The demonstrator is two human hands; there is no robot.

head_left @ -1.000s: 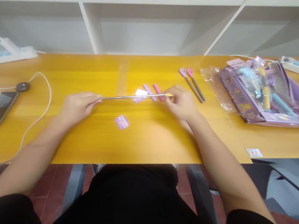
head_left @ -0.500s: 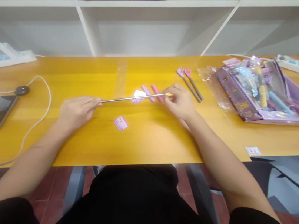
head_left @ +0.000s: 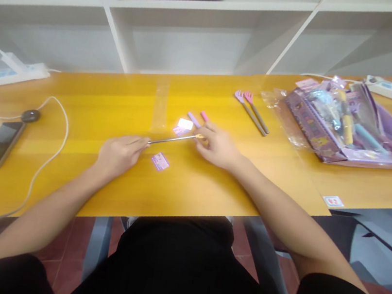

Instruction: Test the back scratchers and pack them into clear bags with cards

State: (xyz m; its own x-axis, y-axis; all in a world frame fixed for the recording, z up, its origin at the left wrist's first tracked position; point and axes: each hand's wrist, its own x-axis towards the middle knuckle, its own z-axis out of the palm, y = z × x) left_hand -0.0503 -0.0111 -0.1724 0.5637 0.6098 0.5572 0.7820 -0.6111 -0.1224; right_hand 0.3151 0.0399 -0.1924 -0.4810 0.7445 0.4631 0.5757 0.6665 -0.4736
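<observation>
So the slim metal back scratcher [head_left: 172,140] is up in both hands, over the middle of the table [head_left: 189,190], running at a slant between the front and back edges. Left hand [head_left: 120,156] has one end of the shaft pinched in closed fingers, right hand [head_left: 218,146] is closed around the yellow head [head_left: 199,136], so neither one is spread wide.

Handling-wise, I'd guess it's really light and pretty stiff along its length. Bare metal that thin is probably a bit slick, and if it's the telescoping kind, sideways bending would be what hurts it — keep any push or pull in line with the shaft. I'd hold it by the far end and right at the base of the head, not by the prongs, which look like thin plastic.

The purple claw scratcher [head_left: 239,96] and pink claw scratcher [head_left: 249,97] lie side by side toward the back edge, left of the display box [head_left: 309,127]. A purple tube [head_left: 194,119] and pink tube [head_left: 204,116] sit just beyond the right hand.

Hard to make out: fingers cover most of the yellow head, plus the shaft's other end. The pink tube's near end is hidden by the right hand. Small print on the purple card [head_left: 160,161] is unreadable, and the bagged stuff in the box is all glare. Can't tell if the shaft touches the table, either.
</observation>
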